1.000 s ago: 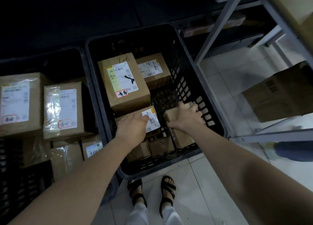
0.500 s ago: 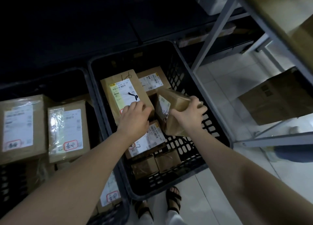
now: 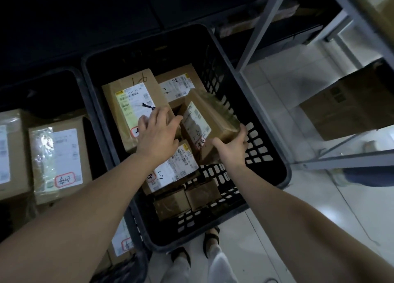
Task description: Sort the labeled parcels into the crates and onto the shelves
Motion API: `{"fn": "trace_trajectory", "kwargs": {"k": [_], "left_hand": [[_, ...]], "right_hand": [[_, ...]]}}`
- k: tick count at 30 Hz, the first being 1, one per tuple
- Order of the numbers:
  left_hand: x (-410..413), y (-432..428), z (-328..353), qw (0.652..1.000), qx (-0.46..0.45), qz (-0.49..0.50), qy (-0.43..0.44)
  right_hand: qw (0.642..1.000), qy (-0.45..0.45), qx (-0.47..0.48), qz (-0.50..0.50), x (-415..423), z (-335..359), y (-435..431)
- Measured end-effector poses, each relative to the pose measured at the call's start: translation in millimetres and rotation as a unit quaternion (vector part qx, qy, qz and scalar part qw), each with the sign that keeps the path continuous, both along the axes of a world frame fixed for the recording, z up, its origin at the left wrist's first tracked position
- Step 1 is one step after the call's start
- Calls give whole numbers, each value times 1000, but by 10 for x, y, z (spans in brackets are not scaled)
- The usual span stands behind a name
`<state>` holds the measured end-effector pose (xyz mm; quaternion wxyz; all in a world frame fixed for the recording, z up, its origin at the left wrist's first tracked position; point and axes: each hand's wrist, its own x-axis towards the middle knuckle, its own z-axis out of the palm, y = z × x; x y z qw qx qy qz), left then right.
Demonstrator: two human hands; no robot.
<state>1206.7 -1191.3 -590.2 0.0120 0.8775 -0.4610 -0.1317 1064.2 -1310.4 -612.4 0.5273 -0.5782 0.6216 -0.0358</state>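
Observation:
A black slatted crate (image 3: 264,133) in front of me holds several labeled cardboard parcels. My right hand (image 3: 231,147) grips the near end of a small brown parcel (image 3: 207,116), which is tilted with its white label facing left. My left hand (image 3: 157,133) rests with spread fingers on the near end of a big labeled parcel (image 3: 130,103) at the crate's left. Below my hands lies a flat parcel (image 3: 172,172) with a white label. Another labeled parcel (image 3: 179,84) lies at the back of the crate.
A second black crate (image 3: 85,95) on the left holds more labeled parcels (image 3: 57,157). Two small brown boxes (image 3: 187,197) lie near the front of the middle crate. A grey metal shelf frame (image 3: 262,27) stands on the right, with a large carton (image 3: 349,103) on the tiled floor beneath it.
My right hand has lifted the small parcel off the crate floor and tilted it up toward the back right. My left hand moved from the flat parcel up onto the big one.

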Motion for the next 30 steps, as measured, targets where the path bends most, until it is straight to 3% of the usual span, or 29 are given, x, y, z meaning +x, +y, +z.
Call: {"fn": "trace_trajectory", "kwargs": {"k": [6,11,15,21,25,30], "left_hand": [[-6,53,15,998,52,-1,-37],[-45,21,46,998,64,25,-2],[6,-7,144,994,89,41,53],[289,-127,312,964,137,64,220],[232,-132,355,967,143,51,202],[124,-61,257,987,100,33,125]], "right_hand": [[1000,17,-20,-5,21,107,-4],[995,72,-67,26,55,268,-14],[993,91,-75,-11,119,433,2],[992,-20,6,-127,287,616,-9],[970,-69,84,-216,143,414,78],[913,-152,182,-330,-108,-23,123]]}}
